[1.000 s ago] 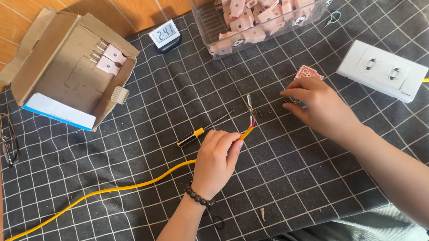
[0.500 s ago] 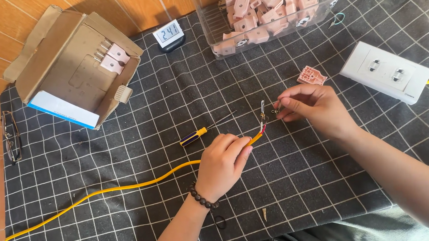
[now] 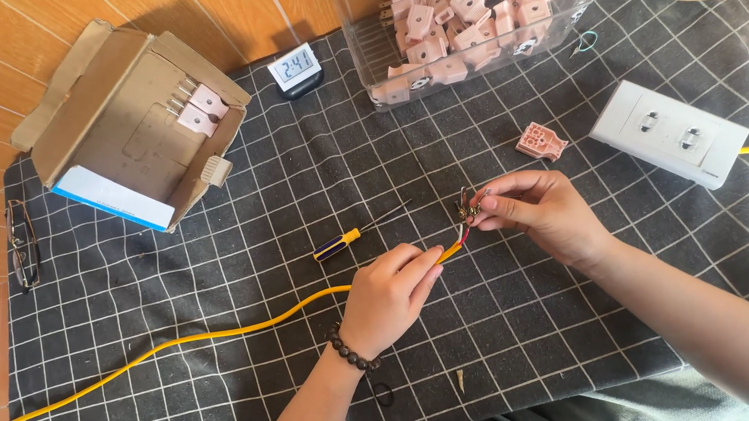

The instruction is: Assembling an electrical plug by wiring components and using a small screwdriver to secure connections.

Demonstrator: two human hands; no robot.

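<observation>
On a dark grey cloth (image 3: 254,353) printed with a white grid, two bare hands work together near the middle. The left hand (image 3: 392,295), with a beaded bracelet at the wrist, pinches a yellow cable (image 3: 185,342) between thumb and fingers close to its stripped end; the rest of the cable trails away to the left across the cloth. The right hand (image 3: 541,210) has its fingertips pressed together on small metal plug prongs (image 3: 468,204) at the cable's end, where thin bared wires (image 3: 461,231) fan out between the two hands.

Just left of the hands lies a small screwdriver (image 3: 346,239) with a blue and yellow handle, its shaft pointing toward the prongs. A pink plug cover (image 3: 542,140) rests on the cloth just above the right hand. To the right sits a white double wall socket (image 3: 668,133). At the top, a clear plastic tub (image 3: 366,49) holds many pink plug parts, and a small digital clock (image 3: 295,69) stands beside it. An open cardboard box (image 3: 88,123) at upper left contains two pink plugs (image 3: 198,109). Folded eyeglasses (image 3: 22,242) lie at the far left edge.
</observation>
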